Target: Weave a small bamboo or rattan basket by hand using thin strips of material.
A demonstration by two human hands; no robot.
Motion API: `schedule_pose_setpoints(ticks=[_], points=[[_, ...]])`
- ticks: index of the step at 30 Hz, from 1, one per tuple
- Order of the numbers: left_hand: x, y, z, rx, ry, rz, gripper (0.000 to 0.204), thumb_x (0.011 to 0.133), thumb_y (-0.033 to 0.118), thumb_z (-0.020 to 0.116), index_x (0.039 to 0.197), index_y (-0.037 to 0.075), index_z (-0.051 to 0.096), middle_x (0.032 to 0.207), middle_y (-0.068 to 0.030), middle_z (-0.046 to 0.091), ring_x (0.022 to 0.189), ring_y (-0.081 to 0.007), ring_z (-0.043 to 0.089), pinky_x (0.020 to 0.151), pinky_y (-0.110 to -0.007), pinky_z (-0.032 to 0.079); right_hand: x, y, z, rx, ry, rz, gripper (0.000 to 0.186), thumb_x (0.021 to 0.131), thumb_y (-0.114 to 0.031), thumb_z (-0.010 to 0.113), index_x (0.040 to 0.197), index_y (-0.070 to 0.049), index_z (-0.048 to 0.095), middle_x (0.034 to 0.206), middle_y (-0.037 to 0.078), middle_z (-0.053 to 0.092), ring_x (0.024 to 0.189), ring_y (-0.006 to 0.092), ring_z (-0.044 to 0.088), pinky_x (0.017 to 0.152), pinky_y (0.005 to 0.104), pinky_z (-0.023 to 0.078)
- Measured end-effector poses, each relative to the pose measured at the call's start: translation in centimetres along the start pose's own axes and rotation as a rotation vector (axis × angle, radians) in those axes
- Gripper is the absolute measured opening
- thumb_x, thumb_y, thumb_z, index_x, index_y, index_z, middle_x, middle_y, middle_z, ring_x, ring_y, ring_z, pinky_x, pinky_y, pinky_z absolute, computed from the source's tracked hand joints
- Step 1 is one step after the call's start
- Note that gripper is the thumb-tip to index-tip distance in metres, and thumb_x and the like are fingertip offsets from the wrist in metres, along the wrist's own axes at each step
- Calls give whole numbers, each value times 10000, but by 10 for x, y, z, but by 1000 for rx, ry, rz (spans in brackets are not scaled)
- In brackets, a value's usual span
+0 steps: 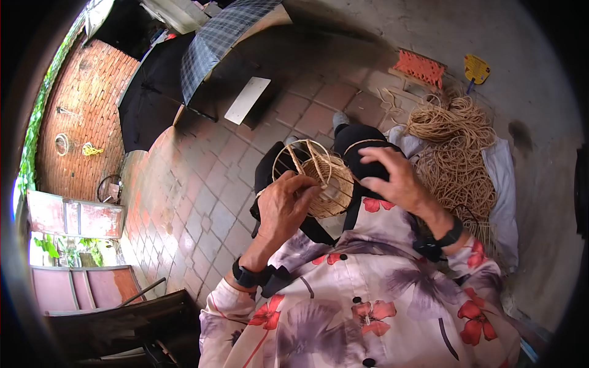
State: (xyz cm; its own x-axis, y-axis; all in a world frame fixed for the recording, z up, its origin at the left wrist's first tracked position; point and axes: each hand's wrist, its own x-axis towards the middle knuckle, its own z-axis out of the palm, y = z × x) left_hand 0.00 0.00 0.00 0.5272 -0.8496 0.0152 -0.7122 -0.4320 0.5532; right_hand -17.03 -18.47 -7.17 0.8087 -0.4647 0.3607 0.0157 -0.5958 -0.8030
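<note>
A small woven basket (336, 195) of tan cord, with a thin hoop and bare ribs standing up from it, rests in my lap between my knees. My left hand (286, 203) is closed at its left side, thumb and fingers pinched together on the basket's edge; the fingertips partly cover what they grip. To the right of the basket, my right hand (392, 178) is raised with its fingers apart, and I see nothing held in it. A thin tan strand (367, 142) crosses my right thigh.
A large heap of tan cord (454, 159) lies on a white sack (503, 196) at my right. Beyond it are a low stool with an orange woven seat (420, 69) and a yellow hand fan (476, 69). Ahead-left stand open umbrellas (215, 46) and a pale board (247, 100).
</note>
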Motion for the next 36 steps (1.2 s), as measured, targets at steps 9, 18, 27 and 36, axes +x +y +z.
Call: schedule_pose_setpoints(ticks=[9, 18, 27, 36], points=[[20, -2, -12, -7, -159, 214, 186, 796, 180, 712, 918, 40, 727, 806, -93, 655, 733, -225, 658, 656, -326, 502, 2, -26, 16, 406, -87, 212, 114, 915, -83, 596, 958, 21, 575, 776, 133, 654, 651, 283, 640, 590, 338, 493], [25, -5, -9, -112, -231, 108, 189, 785, 169, 692, 883, 9, 715, 771, -110, 685, 692, -204, 663, 670, -315, 515, -7, -51, 19, 298, -116, 110, 111, 960, -61, 479, 1033, 4, 530, 628, 118, 591, 565, 193, 645, 525, 320, 479], [56, -19, -10, -81, -474, 199, 208, 780, 202, 688, 889, 29, 731, 754, -77, 691, 680, -162, 645, 657, -308, 509, -2, -43, 30, 341, -208, 125, 79, 927, -51, 504, 969, 9, 533, 599, 95, 585, 547, 163, 623, 535, 302, 479], [58, -20, -10, -90, -468, 178, 230, 778, 219, 702, 900, 27, 732, 787, -82, 699, 717, -150, 646, 675, -298, 508, 3, -52, 23, 438, -273, 302, 77, 929, -52, 533, 928, 19, 564, 627, 56, 593, 573, 105, 610, 546, 265, 469]])
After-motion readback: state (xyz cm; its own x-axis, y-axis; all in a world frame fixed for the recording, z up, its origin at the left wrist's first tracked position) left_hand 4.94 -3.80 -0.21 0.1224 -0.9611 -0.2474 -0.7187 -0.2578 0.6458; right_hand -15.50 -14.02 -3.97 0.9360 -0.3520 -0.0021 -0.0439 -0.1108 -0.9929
